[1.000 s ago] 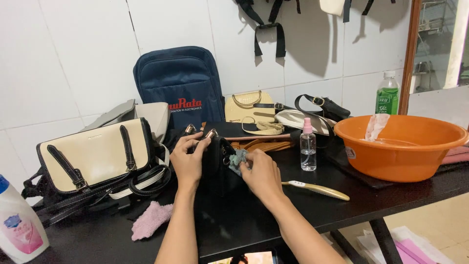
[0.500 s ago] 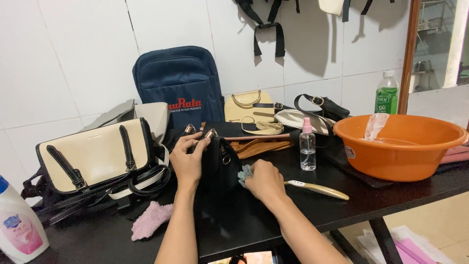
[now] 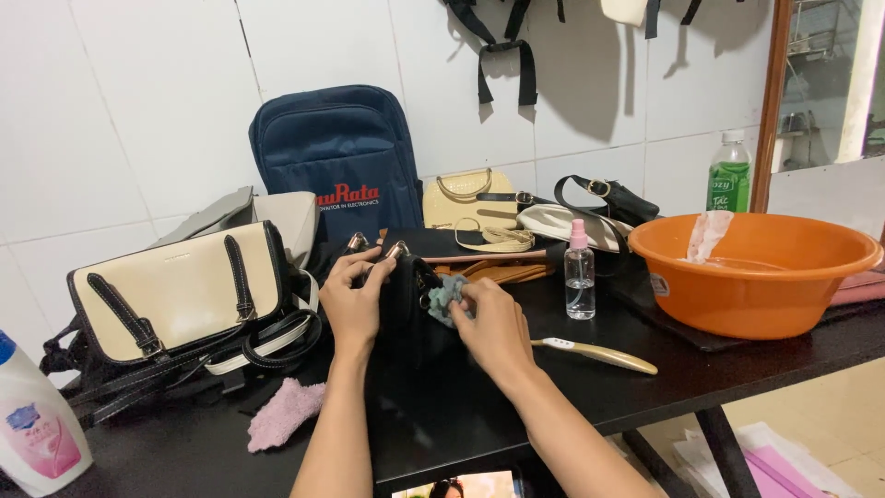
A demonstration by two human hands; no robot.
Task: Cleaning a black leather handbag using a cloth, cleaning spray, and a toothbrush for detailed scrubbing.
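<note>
The left hand point(image 3: 353, 300) holds a small black bag point(image 3: 402, 295) that stands on the black table point(image 3: 442, 415), near its middle. The fingers are curled around the top of the bag, beside its metal clasps. The right hand point(image 3: 493, 323) pinches a grey-green cloth point(image 3: 447, 297) between thumb and fingers and presses it against the right side of the bag, so the cloth touches the bag.

To the left of the hands stands a cream bag point(image 3: 175, 290) with black straps. In front of it lies a pink cloth point(image 3: 284, 412), and a white bottle point(image 3: 37, 424) is at the left edge. Behind the hands a navy backpack point(image 3: 336, 161) leans on the white tiled wall. A beige handbag point(image 3: 470, 198) stands to its right.

Just beside the right hand lies a brush point(image 3: 599, 355) with a pale yellow handle. A small clear spray bottle point(image 3: 579, 272) with a pink cap stands behind it. Further right is an orange basin point(image 3: 751, 277), and a green bottle point(image 3: 730, 175) stands behind the basin.
</note>
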